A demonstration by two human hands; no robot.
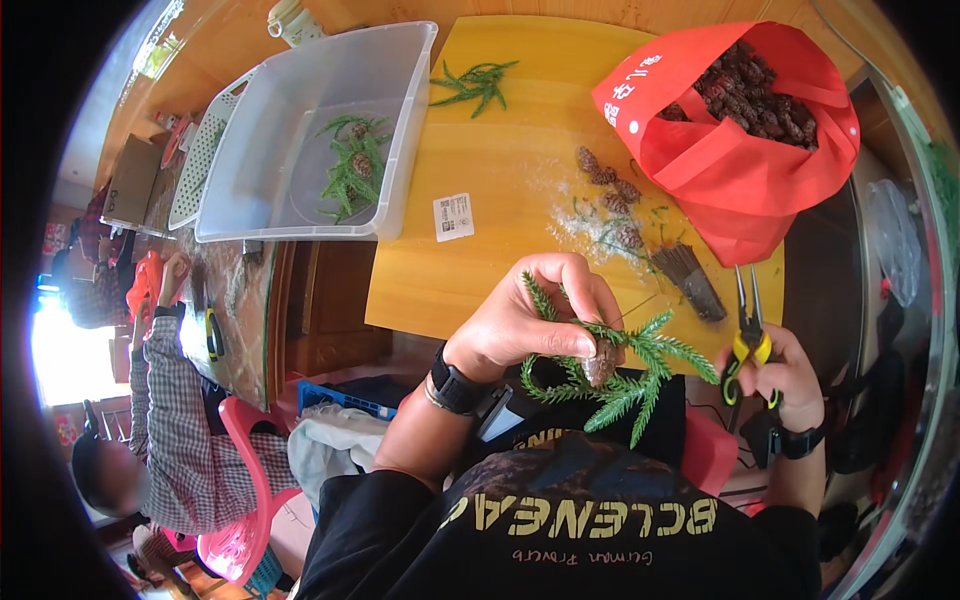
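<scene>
Between the thumb and fingers of my left hand (545, 315) is an artificial pine sprig (640, 375) with a brown pine cone (600, 364) at its middle. My right hand (785, 375) grips long-nose pliers (750, 330) with yellow and black handles, their jaws pointing away from me. The pliers stand apart from the sprig, to its right. Beyond my hands, a bundle of dark wires or thin stems (690, 282) lies on the yellow table (480, 270). Several loose pine cones (610, 185) rest behind it, among white powdery bits and green scraps.
A red bag (730, 190) full of pine cones stands at the far right. At the left, a clear plastic bin (290, 120) holds sprigs with cones. Another sprig (475, 85) and a white label (453, 217) lie on the table. A person in a checked shirt (190, 430) works at the left.
</scene>
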